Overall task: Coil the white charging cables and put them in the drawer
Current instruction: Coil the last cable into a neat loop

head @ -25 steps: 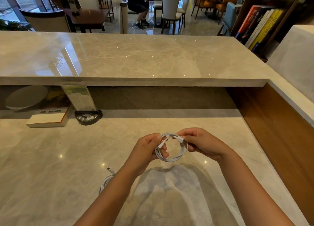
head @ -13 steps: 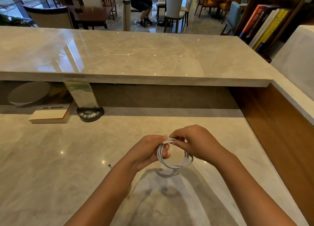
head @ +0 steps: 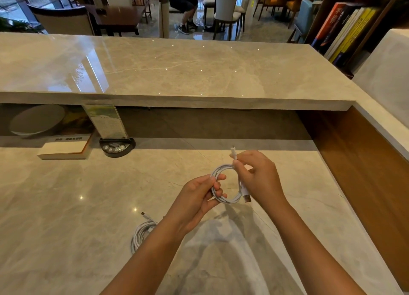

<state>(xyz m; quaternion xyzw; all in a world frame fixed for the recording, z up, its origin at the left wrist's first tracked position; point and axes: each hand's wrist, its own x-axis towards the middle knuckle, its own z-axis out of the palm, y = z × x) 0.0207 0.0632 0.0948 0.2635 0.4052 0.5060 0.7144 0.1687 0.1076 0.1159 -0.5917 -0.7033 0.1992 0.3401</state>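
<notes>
A white charging cable [head: 230, 200] is wound into a small loop held above the marble desk. My left hand [head: 199, 197] pinches the loop's left side. My right hand [head: 259, 177] grips its right side, with one white plug sticking up past the fingers and a USB plug hanging below them. A second white cable [head: 141, 232] lies coiled on the desk near my left forearm, partly hidden by it, one plug pointing up-left. No drawer is in view.
A raised marble counter [head: 177, 73] overhangs the desk's far side. Under it stand a menu holder on a black base [head: 116, 147], a white book [head: 64, 148] and a grey plate [head: 37, 120]. A wooden wall [head: 365, 161] closes the right side.
My right hand has lifted one plug end up out of the loop, and the USB plug now hangs free below it. The view has shifted so the second cable shows again.
</notes>
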